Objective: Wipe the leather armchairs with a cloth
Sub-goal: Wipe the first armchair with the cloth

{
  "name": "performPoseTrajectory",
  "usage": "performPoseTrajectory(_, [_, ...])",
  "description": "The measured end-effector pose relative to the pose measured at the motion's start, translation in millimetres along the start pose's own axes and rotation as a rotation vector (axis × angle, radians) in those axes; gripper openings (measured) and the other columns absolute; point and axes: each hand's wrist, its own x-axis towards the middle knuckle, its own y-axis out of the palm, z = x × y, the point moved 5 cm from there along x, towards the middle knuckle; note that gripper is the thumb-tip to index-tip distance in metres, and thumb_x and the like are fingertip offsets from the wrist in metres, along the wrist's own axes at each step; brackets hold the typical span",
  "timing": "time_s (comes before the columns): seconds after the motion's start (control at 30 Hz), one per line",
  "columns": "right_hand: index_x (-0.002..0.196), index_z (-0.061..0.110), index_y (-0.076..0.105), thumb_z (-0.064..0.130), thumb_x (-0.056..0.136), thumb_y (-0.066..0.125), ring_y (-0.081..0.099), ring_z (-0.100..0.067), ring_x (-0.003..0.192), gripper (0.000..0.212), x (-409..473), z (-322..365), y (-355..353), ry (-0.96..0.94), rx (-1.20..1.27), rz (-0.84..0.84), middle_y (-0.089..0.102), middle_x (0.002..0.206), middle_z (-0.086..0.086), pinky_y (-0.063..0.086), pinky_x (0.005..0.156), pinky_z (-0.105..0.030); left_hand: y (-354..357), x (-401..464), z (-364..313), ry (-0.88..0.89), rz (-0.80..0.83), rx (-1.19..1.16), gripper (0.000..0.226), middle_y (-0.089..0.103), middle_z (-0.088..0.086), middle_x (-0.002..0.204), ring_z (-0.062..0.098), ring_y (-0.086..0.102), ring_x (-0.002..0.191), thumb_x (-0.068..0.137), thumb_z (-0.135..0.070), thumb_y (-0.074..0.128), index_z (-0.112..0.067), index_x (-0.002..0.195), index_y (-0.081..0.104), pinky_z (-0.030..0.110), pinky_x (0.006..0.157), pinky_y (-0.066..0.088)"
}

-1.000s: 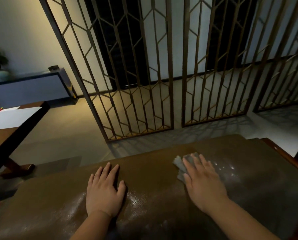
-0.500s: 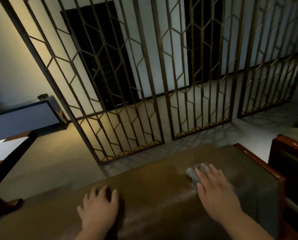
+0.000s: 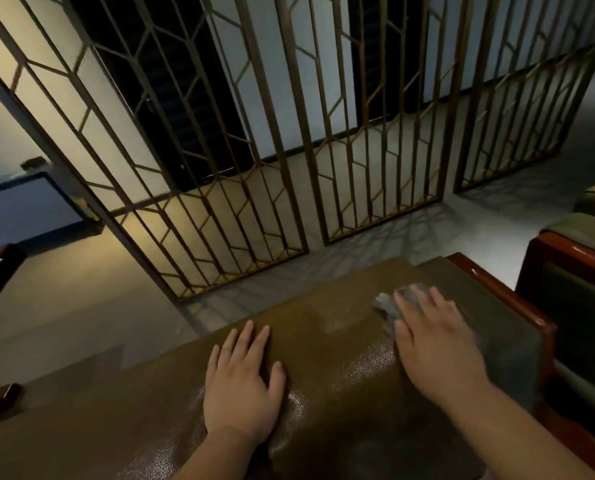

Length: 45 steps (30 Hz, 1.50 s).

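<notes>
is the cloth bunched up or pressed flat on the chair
Mostly pressed flat: the right hand lies on the grey cloth with straight fingers, holding it against the armchair. Only a slightly rumpled edge shows past the fingers.

Bronze lattice screens [image 3: 240, 161] stand on a pale floor [image 3: 64, 299] — warm light at left, dark doorways [image 3: 171, 91] behind.

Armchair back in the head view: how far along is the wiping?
Done, apparently: the brown leather armchair top shows a damp sheen between the hands. In hand: the right hand presses the grey cloth flat near the right end, by the wooden trim; the left hand rests flat on the leather. Left: the neighbouring green armchair looks untouched.
</notes>
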Motion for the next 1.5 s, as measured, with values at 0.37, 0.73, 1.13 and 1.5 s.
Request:
performPoseTrajectory(0.37, [0.164,0.035,0.005,0.054,0.106,0.009,0.001,-0.026,0.16,0.061,26,26,6,-0.197,0.022,0.001,0.005,0.174,-0.001,-0.005,0.124,-0.043,0,3,1,0.022,0.01,0.036,0.076,0.018,-0.016,0.174,0.011,0.011,0.162,0.095,-0.071,0.016,-0.043,0.166,0.023,0.042,0.133,0.006])
performPoseTrajectory(0.73, [0.163,0.038,0.006,0.064,0.102,0.014,-0.009,-0.022,0.16,0.068,24,108,19,-0.517,0.106,0.176,-0.001,0.174,0.004,-0.008,0.127,-0.046,-7,2,-3,0.001,0.027,0.01,0.077,0.028,-0.011,0.172,0.016,0.022,0.16,0.093,-0.066,0.023,-0.039,0.164,0.033,0.046,0.132,0.015])
performPoseTrajectory(1.13, [0.164,0.035,0.011,0.059,0.106,0.02,-0.005,-0.033,0.159,0.064,70,163,27,-0.559,0.059,0.273,0.004,0.174,-0.006,-0.007,0.125,-0.052,-11,0,-7,-0.013,0.024,-0.015,0.073,0.039,-0.005,0.168,0.02,0.032,0.157,0.093,-0.061,0.032,-0.034,0.16,0.044,0.049,0.129,0.023])
performPoseTrajectory(1.5, [0.166,0.028,0.006,0.049,0.11,0.018,0.005,-0.035,0.159,0.061,120,-4,-3,-0.024,0.125,0.187,0.005,0.173,-0.013,0.007,0.129,-0.051,-10,1,-6,-0.019,0.027,0.022,0.071,0.037,-0.007,0.168,0.019,0.03,0.157,0.095,-0.059,0.031,-0.034,0.16,0.043,0.049,0.13,0.022])
